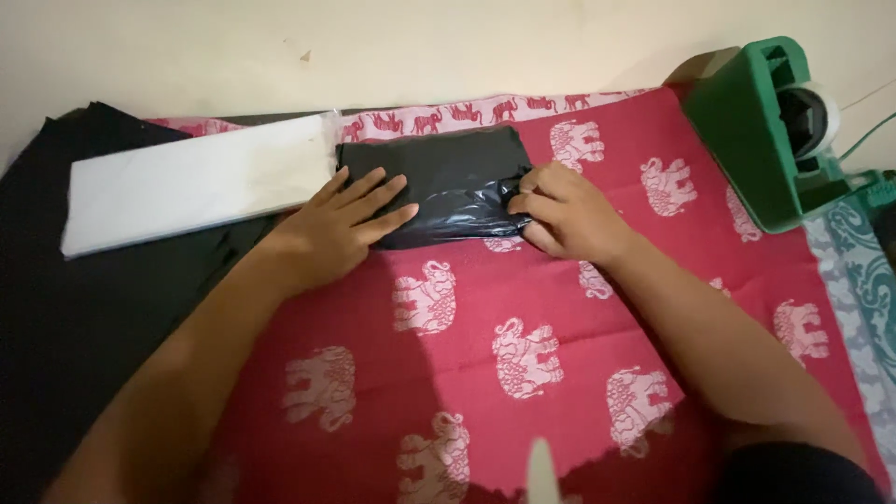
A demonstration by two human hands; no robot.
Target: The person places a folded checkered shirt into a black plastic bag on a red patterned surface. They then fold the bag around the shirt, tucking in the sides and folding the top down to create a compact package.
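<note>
Red cloth with pale elephant print [560,401] is spread across most of the surface, its far edge against the wall; wide open room is left on it near the person. Black fabric [65,317] lies at the left edge. White flat slab [196,182] is laid slanted over the black fabric, its right end just beside the black plastic parcel [457,173]. Green tape dispenser [761,131] sits at the far right corner, well apart from the parcel. The parcel is laid near the cloth's far edge, between both hands. Left hand [341,229] is pressed flat on the parcel's left part, fingers spread, nothing gripped. Right hand [565,210] has its grip pinched closed on the parcel's crumpled right end
</note>
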